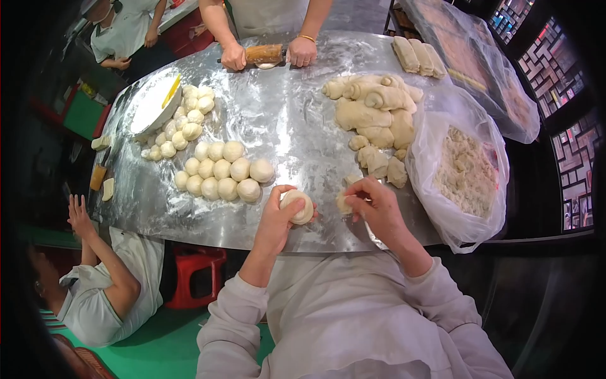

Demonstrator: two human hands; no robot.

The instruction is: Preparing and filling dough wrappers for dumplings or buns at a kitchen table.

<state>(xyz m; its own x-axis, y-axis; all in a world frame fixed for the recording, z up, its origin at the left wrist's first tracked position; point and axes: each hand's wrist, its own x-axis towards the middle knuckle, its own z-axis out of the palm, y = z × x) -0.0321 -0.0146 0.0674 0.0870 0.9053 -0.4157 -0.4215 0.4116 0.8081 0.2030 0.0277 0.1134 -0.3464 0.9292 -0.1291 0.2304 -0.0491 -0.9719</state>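
Note:
In my left hand (282,215) lies a round piece of dough (297,207), with my thumb pressed on its top. My right hand (374,206) is to its right, fingertips pinched at a small scrap of dough (344,203) low over the metal table. Beyond my left hand, to the left, smooth dough balls (227,188) stand in rows. Torn dough lumps (374,161) and thick rolled dough pieces (374,111) lie beyond my right hand. A clear plastic bag (426,189) at the right holds a pale crumbly mass (466,175).
Across the floured metal table (293,109), a person's hands hold a rolling pin (263,54). A flour bowl (156,102) with a yellow scraper (171,91) stands left, beside more dough balls (184,123). Another person sits lower left near a red stool (195,275). Plastic-covered trays stand upper right.

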